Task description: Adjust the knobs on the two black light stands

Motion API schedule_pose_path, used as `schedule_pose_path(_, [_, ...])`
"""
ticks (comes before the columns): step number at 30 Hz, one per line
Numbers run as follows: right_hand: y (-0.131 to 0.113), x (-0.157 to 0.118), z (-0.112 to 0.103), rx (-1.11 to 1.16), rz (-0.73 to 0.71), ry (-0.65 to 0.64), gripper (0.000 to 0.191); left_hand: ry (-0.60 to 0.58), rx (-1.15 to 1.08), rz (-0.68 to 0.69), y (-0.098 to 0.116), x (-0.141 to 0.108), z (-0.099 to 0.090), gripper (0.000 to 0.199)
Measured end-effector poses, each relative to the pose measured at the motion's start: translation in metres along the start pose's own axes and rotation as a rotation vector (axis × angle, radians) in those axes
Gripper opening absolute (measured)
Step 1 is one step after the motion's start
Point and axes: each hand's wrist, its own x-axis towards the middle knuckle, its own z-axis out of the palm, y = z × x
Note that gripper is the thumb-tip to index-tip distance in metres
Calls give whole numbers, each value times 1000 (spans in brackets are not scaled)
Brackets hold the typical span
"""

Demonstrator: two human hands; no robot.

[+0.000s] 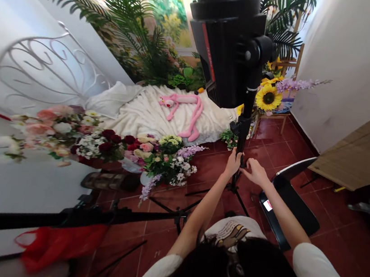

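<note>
A large black studio light (222, 48) sits on top of an upright black stand (247, 108) in front of me. My left hand (232, 164) is wrapped round the stand's pole from its left side, below a clamp. On the pole's right side, my right hand (255, 172) has its fingers bent and pressed together at a small black knob or collar on the pole. The tripod legs (240, 200) spread on the red tiled floor beneath my hands.
Left of the stand are artificial flowers (168, 163) and a pink plush toy (193, 117) on a white blanket (144, 110). A black folding chair (301, 213) stands right. Another black pole (41, 219) crosses the lower left above a red bag (58, 244). Sunflowers (268, 97) are behind.
</note>
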Motion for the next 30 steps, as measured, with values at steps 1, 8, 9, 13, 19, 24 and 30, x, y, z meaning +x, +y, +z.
schedule_pose_path(1, [0, 2, 6, 38, 16, 8, 32, -4, 2, 4, 1, 0, -1, 28])
schedule_pose_path(8, [-20, 15, 54, 1041, 457, 99, 55, -41, 67, -42, 7, 1, -5, 22])
schedule_pose_path(9, [-23, 15, 59, 1232, 498, 70, 57, -46, 76, -49, 8, 1, -6, 23])
schedule_pose_path(13, [-31, 13, 61, 1685, 511, -13, 57, -53, 94, -46, 8, 2, -6, 27])
schedule_pose_path(19, [-16, 1, 42, 1231, 621, -53, 54, -82, 86, -4, 7, 2, -8, 33])
schedule_pose_path(24, [-4, -2, 15, 557, 271, 197, 42, -114, 43, 35, 3, 3, -10, 34])
schedule_pose_path(30, [-9, 26, -8, 82, 72, -82, 37, -116, 34, 20, 2, 5, -11, 37])
